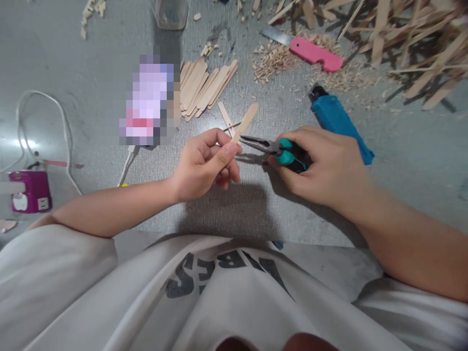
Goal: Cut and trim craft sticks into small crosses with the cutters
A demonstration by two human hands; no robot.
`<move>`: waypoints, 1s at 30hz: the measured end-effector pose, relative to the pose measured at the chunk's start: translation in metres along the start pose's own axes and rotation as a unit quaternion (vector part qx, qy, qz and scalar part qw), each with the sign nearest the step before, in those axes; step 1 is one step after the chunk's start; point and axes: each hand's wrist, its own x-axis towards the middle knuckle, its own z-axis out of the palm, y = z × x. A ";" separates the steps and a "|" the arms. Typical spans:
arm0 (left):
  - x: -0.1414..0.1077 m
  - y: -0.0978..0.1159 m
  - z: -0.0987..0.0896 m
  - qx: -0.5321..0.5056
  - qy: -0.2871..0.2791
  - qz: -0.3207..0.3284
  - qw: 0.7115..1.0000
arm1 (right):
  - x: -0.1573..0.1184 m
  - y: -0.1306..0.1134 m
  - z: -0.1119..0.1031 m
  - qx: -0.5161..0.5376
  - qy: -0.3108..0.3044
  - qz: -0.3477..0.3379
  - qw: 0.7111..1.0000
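Observation:
My left hand [210, 163] pinches a flat wooden stick [248, 119] between thumb and fingers, its rounded end pointing up and to the right. My right hand [321, 165] is wrapped round long-nose pliers [265, 145] with teal and black handles. The plier tips are at the stick's lower edge, just right of my left thumb; whether they grip it I cannot tell. Behind the held stick lie another pale stick [224, 114] and a thin dark sliver. A row of flat wooden sticks [204, 87] lies on the grey table [234, 209] beyond my left hand.
A blurred-out phone [146, 102] with a white cable [66, 122] lies left, near a purple charger [31, 190]. A pink-handled knife [316, 53] lies by wood shavings [272, 61]. A blue cutter [341, 122] is beyond my right hand. Loose sticks [420, 44] pile up back right.

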 end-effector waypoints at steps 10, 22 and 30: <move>0.003 -0.002 -0.001 0.017 0.036 0.051 0.998 | 0.000 0.005 0.003 -0.007 0.025 -0.029 0.999; 0.005 -0.004 -0.003 0.009 0.066 0.084 0.994 | 0.001 0.003 0.002 -0.036 0.020 -0.019 0.999; 0.003 -0.005 -0.002 0.016 0.075 0.073 0.994 | 0.001 0.003 -0.001 -0.043 0.012 0.004 0.999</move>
